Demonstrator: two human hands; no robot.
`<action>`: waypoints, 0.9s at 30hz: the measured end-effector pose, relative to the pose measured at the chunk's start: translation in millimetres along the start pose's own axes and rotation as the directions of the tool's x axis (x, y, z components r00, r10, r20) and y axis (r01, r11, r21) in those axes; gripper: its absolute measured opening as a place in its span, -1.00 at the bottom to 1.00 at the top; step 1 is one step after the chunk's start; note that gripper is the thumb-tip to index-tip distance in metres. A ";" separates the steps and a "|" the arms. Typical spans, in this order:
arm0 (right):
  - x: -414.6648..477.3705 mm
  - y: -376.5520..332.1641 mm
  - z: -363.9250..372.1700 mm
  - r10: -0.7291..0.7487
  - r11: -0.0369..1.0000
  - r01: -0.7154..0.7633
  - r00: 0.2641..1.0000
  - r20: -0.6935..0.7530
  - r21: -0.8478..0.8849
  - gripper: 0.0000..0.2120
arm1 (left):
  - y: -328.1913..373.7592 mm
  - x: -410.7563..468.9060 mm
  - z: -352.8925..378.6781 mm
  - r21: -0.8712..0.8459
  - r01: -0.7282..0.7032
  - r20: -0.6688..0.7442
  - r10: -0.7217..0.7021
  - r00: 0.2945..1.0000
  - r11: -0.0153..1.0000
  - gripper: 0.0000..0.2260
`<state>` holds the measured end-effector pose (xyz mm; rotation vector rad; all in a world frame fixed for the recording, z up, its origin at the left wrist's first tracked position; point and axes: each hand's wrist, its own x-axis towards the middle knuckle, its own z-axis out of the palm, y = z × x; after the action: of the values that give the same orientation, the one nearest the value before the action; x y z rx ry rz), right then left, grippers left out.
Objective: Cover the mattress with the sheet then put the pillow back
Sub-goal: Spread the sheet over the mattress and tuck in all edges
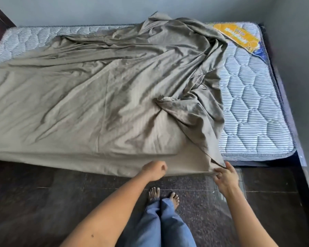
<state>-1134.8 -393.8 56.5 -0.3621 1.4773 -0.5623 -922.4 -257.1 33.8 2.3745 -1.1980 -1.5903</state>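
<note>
A: Holding what?
B: The left hand (154, 171) and right hand (226, 177) each grip the edge of the wrinkly grey-brown cloth sheet (96, 95), at the near side of the striped quilted mattress (253, 104). The mattress's right end shows bare.

We see a sheet (100, 90) of plain olive-grey, with faint tone-on-tone stripes showing near its front edge, and beside it a mattress (253, 111) in white with thin dark pinstripes, quilted into a honeycomb of hexagons and edged in dark-and-white piping. On the mattress's far corner we make out a yellow-orange label (239, 37) with a blue patch at its lower end. Around these we note the dark brown bed frame (0, 22), the dark speckled floor (43, 202) crossed by pale joint lines, the pale blue-grey wall (78, 9) and faded blue jeans (168, 229).
</note>
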 end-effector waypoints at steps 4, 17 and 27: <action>8.5 14.1 8.8 -0.012 0.987 -0.003 0.996 -0.091 -0.163 -0.78 | 63.1 17.9 11.7 -0.307 -0.076 -0.072 0.057 0.996 0.949 -0.77; 19.3 -23.8 -10.4 0.071 0.720 0.040 0.989 0.130 -0.693 -0.83 | 153.1 70.0 20.6 -0.761 -0.053 -0.227 -0.189 0.955 0.647 -0.80; 93.7 -156.8 -2.1 -0.245 0.560 0.355 0.934 0.260 -0.748 -0.37 | 282.5 63.6 48.4 -0.646 0.015 0.252 0.195 0.948 0.763 -0.53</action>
<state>-1157.5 -574.8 65.7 -1.3622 1.4784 -0.0960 -1111.2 -476.3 83.2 1.6494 -0.6098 -1.9741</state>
